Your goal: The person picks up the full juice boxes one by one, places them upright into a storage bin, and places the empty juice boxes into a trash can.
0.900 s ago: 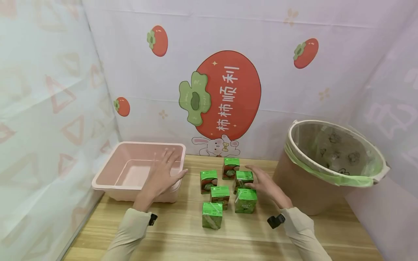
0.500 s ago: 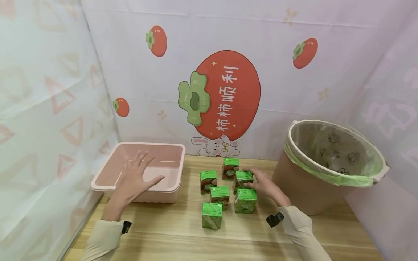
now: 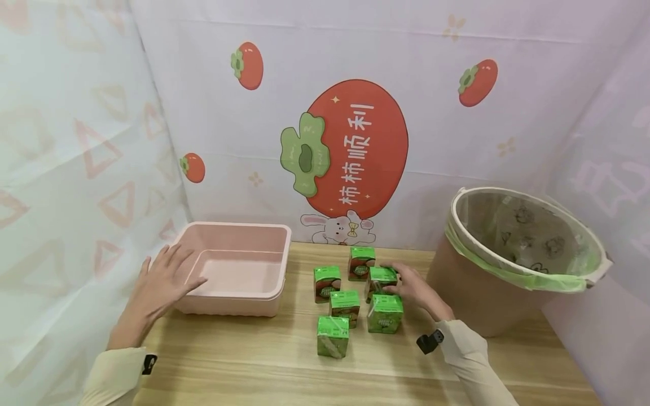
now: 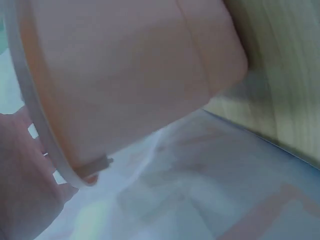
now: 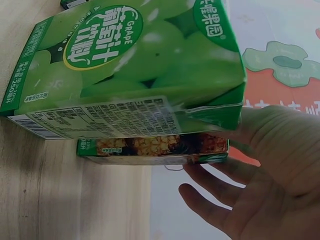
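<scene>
My left hand (image 3: pixel 157 285) is at the left rim of the pink plastic basin (image 3: pixel 276 293), with its fingers spread and reaching over the edge. In the left wrist view, that hand (image 4: pixel 25 175) is partly cut off beside the basin's rim. My right hand (image 3: pixel 418 290) is at the right side of a green-topped juice carton (image 3: pixel 382 274), thumb and fingers apart around its near and far corners. The right wrist view has the fingers beside a pineapple-picture carton (image 5: pixel 155 146), partly behind a grape juice carton (image 5: pixel 150 65); their contact is hidden.
More juice cartons (image 3: pixel 333 336) stand upright in a loose group on the wooden table (image 3: pixel 244 366). At the right is a tall bin (image 3: pixel 472 293) with a green-edged liner. A printed cloth (image 3: pixel 254 124) hangs behind, with others at both sides.
My left hand has moved left, from over the basin's right part to its left rim. My right hand stays beside the same carton, and the cartons stand where they were.
</scene>
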Motion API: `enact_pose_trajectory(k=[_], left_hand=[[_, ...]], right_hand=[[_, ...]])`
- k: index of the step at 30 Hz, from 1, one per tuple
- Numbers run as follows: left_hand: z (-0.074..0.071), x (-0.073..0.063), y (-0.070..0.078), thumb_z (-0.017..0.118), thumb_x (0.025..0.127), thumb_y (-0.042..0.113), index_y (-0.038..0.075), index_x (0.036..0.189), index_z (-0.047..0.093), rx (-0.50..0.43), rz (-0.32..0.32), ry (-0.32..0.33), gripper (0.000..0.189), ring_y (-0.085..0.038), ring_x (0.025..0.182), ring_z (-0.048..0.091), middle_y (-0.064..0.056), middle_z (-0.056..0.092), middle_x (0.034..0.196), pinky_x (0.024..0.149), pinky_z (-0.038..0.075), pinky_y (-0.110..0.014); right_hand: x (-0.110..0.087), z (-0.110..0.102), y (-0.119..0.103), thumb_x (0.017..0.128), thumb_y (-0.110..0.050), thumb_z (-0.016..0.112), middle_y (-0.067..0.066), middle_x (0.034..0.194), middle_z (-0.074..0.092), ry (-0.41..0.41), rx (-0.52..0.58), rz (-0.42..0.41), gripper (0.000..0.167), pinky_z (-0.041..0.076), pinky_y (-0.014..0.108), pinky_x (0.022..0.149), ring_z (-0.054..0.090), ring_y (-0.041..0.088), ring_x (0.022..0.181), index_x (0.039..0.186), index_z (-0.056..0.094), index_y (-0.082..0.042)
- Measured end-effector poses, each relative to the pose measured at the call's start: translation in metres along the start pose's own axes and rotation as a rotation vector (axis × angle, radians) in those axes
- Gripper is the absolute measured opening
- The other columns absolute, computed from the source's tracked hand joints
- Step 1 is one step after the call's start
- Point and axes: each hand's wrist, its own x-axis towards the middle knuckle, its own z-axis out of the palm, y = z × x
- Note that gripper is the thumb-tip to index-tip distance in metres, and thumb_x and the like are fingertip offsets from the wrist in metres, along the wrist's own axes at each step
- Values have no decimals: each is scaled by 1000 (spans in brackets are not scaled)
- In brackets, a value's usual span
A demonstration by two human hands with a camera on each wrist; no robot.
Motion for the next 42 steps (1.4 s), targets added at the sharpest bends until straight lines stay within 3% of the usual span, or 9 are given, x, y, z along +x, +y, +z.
enact_pose_trajectory(k=[8,17,23,29,33,42], left_hand=[[3,-7,-10,73,94,53,8,157,43,-48,-25,-35,84,-56,151,26,-34,35,161,117,17,-77],[6,-8,-12,77,89,56,8,153,47,-41,-30,-11,85,-59,147,30,-38,35,159,113,25,-76],[9,-9,-13,75,91,57,7,152,48,-18,-16,-20,83,-58,149,28,-35,34,162,115,23,-77],[11,-9,-14,74,91,57,7,153,47,-22,-30,-21,84,-57,151,25,-37,28,165,122,14,-72],[11,-10,-13,74,91,56,6,153,46,-39,-41,-22,84,-59,152,22,-38,22,166,126,8,-67],[12,-10,-13,75,91,56,6,151,49,-19,-13,16,82,-55,151,28,-30,33,165,124,15,-69]], right_hand=[[-1,-1,4,96,-4,77,28,138,64,29,17,-22,51,52,65,101,59,50,127,142,58,7],[0,2,6,91,-1,81,21,119,73,124,34,-101,39,59,56,90,70,42,109,128,67,7],[-2,4,3,90,3,81,21,113,74,141,50,-88,36,62,50,84,72,40,104,123,68,8],[-6,-1,-4,92,4,78,23,118,71,145,106,-33,36,61,52,88,70,42,109,126,66,10],[-7,-7,-9,93,2,78,23,117,73,155,95,-45,38,61,51,87,71,39,106,127,67,10],[5,-27,-35,91,-1,82,22,113,73,169,83,-74,37,62,54,89,72,41,105,124,69,8]])
